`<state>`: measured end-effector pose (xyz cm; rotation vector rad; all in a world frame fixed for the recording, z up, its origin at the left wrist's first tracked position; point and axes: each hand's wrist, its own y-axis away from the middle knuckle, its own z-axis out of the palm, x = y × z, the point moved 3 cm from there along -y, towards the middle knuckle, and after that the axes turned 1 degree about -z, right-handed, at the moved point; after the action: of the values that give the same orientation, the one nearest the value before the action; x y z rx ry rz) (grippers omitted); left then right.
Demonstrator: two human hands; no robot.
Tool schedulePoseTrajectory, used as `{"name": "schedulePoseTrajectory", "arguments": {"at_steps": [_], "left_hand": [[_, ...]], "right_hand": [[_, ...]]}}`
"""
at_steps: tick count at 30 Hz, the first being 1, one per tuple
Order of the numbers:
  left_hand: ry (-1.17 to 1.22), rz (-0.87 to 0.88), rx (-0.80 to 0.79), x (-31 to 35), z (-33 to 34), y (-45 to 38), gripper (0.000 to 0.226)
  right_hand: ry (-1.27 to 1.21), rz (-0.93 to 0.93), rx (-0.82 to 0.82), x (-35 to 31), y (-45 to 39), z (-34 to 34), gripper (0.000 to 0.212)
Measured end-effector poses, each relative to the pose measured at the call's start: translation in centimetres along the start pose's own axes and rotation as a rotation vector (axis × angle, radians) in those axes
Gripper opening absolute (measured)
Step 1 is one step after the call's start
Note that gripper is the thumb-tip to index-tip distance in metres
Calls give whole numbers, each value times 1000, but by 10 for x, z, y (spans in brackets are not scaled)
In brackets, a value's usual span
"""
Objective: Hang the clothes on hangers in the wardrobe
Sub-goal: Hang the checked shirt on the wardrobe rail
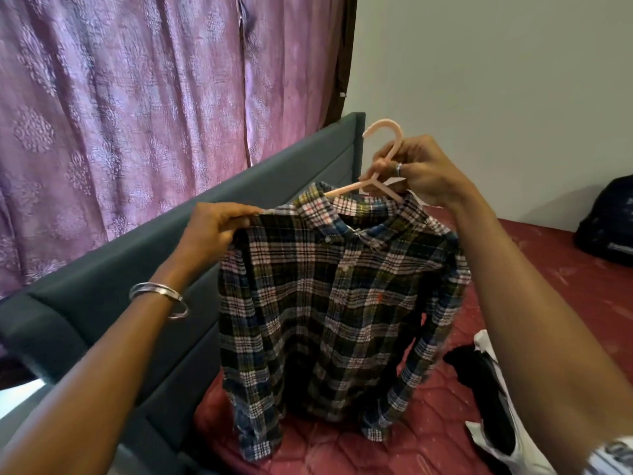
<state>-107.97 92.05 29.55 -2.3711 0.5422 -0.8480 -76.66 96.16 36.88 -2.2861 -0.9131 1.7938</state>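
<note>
A dark plaid shirt (329, 303) hangs in the air over the bed, buttoned, its hem touching the mattress. A pale pink plastic hanger (383, 156) sits inside its collar, hook upward. My right hand (421, 173) grips the hanger's neck just below the hook. My left hand (215, 228) pinches the shirt's left shoulder, where the hanger's arm ends. The shirt's right shoulder droops lower, under my right wrist.
A maroon quilted mattress (565, 286) lies below, with a grey padded headboard (171, 255) on the left. Purple curtains (120, 97) hang behind it. Black and white clothes (486, 382) lie at the lower right. A dark bag (606, 217) rests by the wall.
</note>
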Motion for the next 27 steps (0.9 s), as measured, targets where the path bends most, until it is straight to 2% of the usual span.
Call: {"name": "schedulePoseTrajectory", "arguments": {"at_steps": [2, 4, 8, 10, 13, 14, 17, 19, 21, 25, 27], "left_hand": [[-23, 5, 4, 2, -11, 10, 61], [-53, -19, -11, 4, -16, 14, 67], [-5, -98, 26, 21, -19, 21, 33], [-45, -95, 28, 42, -9, 19, 30], [-54, -193, 204, 59, -7, 22, 26], [-69, -230, 254, 63, -12, 25, 27], [-115, -352, 268, 67, -30, 36, 40], [-55, -434, 303, 75, -46, 47, 52], [19, -461, 379, 85, -59, 55, 55], [-308, -423, 668, 126, -84, 88, 22], [-478, -465, 763, 144, -100, 112, 20]], "right_hand": [[-30, -12, 18, 1, 1, 1, 12], [-33, -9, -23, 0, -4, 9, 11], [-49, -15, -95, -8, -15, 30, 11], [-66, -36, -142, -15, -21, 48, 13], [-7, -94, -171, -28, -33, 72, 16], [24, -125, -185, -35, -38, 78, 17], [62, -215, -322, -54, -49, 94, 17], [5, -257, -429, -65, -50, 108, 13], [-98, -273, -480, -74, -46, 125, 12], [-286, -372, -583, -98, -31, 172, 11], [-289, -487, -607, -112, -22, 195, 15]]}}
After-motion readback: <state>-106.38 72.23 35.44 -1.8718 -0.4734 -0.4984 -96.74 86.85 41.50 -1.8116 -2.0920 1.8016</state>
